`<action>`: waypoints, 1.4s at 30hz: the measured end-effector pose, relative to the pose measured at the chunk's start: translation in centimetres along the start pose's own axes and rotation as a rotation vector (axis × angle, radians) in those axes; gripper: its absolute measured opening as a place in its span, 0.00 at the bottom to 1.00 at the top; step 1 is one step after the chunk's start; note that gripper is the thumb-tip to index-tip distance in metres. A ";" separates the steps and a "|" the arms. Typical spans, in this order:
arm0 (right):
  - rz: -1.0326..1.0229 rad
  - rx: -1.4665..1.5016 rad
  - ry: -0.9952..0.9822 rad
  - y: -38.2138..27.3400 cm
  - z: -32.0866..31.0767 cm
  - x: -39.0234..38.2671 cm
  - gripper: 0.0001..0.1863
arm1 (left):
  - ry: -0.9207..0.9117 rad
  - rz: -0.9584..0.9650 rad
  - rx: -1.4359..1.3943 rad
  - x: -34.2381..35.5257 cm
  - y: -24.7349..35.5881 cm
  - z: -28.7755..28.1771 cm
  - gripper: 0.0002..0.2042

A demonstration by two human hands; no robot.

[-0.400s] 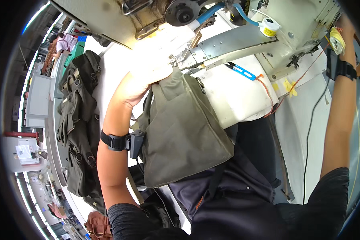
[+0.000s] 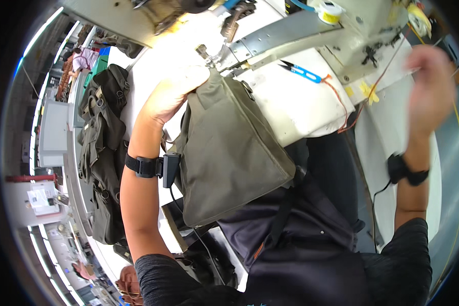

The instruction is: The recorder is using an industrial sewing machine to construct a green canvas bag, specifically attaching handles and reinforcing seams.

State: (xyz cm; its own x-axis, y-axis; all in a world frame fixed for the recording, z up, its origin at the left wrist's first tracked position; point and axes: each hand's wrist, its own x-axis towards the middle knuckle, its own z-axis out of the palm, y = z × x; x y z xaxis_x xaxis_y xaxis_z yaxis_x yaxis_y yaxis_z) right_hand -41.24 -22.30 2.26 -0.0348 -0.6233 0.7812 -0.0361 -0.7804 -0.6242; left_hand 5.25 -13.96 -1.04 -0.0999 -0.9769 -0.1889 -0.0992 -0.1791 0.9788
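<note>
An olive-green fabric bag (image 2: 234, 148) hangs from the arm of a sewing machine (image 2: 285, 43) down over my lap. Its narrow upper end sits beside the needle area (image 2: 211, 58). My left hand (image 2: 176, 94) holds the bag there, at its upper left edge; bright lamp light washes out the fingertips. To the right of the machine, my right hand (image 2: 431, 86) is in the air, smeared by motion, and I cannot make out its fingers. Blue thread snips (image 2: 303, 73) with an orange cord lie on the white padded surface right of the bag.
More olive bags (image 2: 102, 153) are heaped on the table at left. A brown bag (image 2: 130, 285) lies at lower left. A yellow-labelled round gauge (image 2: 329, 13) sits on the machine, with a yellow thread bundle (image 2: 419, 20) at far right. Another person (image 2: 82, 58) is in the background.
My right hand has come away from the machine's far right end, back toward me and slightly left. My left hand still holds the bag at the needle area; the whole view has shifted slightly.
</note>
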 end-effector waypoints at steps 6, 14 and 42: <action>0.630 0.563 -0.604 1.8 16.6 -11.8 0.16 | -0.100 0.055 0.026 0.6 1.0 -0.1 0.08; 0.930 1.010 -0.670 0.9 18.4 -9.9 0.21 | -0.064 -0.068 0.573 -0.8 4.6 2.1 0.13; -0.121 -0.436 -0.456 -1.7 19.0 -4.5 0.16 | 0.021 0.453 0.940 -0.1 6.6 3.9 0.30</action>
State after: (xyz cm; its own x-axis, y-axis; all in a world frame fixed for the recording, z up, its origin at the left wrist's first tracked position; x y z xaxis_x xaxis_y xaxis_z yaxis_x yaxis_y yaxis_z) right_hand -22.10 -19.11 -0.09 0.4199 -0.5657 0.7097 -0.4190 -0.8145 -0.4014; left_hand 0.72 -14.56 5.12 -0.3032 -0.9337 0.1907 -0.7886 0.3582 0.4999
